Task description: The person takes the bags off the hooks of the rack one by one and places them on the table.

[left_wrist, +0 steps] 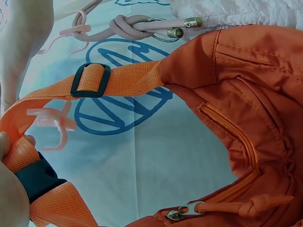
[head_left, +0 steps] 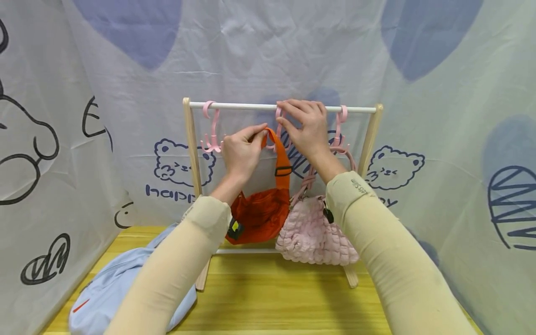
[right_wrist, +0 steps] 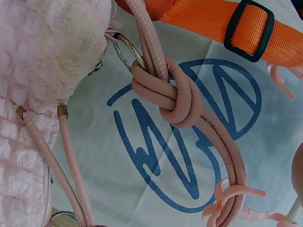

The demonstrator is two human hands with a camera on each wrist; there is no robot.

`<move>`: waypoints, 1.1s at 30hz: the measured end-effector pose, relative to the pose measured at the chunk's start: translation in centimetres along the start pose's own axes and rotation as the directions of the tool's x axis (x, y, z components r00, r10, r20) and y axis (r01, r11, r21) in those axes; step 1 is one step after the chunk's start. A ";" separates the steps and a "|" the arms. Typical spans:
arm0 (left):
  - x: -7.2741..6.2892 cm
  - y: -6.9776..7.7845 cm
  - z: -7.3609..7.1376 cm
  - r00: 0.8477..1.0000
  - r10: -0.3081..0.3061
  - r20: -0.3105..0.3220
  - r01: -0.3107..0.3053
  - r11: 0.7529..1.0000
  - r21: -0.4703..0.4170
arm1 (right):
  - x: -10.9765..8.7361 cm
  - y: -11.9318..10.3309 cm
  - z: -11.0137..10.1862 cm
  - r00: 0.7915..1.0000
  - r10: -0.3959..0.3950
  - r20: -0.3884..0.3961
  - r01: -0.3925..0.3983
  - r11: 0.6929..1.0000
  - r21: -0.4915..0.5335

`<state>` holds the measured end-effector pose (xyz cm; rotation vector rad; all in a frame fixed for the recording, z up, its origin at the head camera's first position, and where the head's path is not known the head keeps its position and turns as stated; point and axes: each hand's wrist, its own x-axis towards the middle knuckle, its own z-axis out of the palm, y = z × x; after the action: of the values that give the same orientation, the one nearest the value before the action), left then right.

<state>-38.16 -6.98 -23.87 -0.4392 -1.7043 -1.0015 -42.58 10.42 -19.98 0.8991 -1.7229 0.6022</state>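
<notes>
My left hand [head_left: 244, 151] pinches the orange strap of an orange bag [head_left: 264, 216] near its top; the bag hangs below with a dark slider buckle [left_wrist: 91, 80] on the strap. The middle pink hook [left_wrist: 56, 122] shows behind the strap in the left wrist view. At the rack's white rail [head_left: 251, 107], my right hand [head_left: 307, 125] grips the top of that middle hook, fingers over the rail. A pink quilted bag [head_left: 314, 232] hangs by its knotted strap [right_wrist: 175, 94] from the right pink hook [head_left: 340, 130].
On the left, another pink hook [head_left: 213, 130] hangs from the rail. A light blue bag [head_left: 113, 284] lies on the wooden table [head_left: 268, 298] at front left, partly behind the left sleeve. Wooden posts [head_left: 192, 149] hold the rail, and a printed cloth [head_left: 268, 46] stands behind.
</notes>
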 end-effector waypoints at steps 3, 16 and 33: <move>0.0 0.0 -0.1 1.000 -0.002 0.000 0.002 1.000 -0.009 | 0.0 -0.1 0.0 1.000 0.003 0.002 -0.003 1.000 -0.004; -0.3 0.4 -0.6 0.999 -0.036 -0.002 0.035 0.995 -0.094 | 0.0 0.1 0.1 1.000 0.024 0.011 -0.024 1.000 -0.001; -0.9 0.4 -1.5 0.998 -0.049 -0.040 0.040 0.975 -0.221 | 0.0 0.0 0.1 1.000 0.023 0.012 -0.023 1.000 0.009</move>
<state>-36.66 -7.82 -24.38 -0.5194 -1.5754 -1.2306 -42.62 10.37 -19.96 0.8918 -1.7446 0.6214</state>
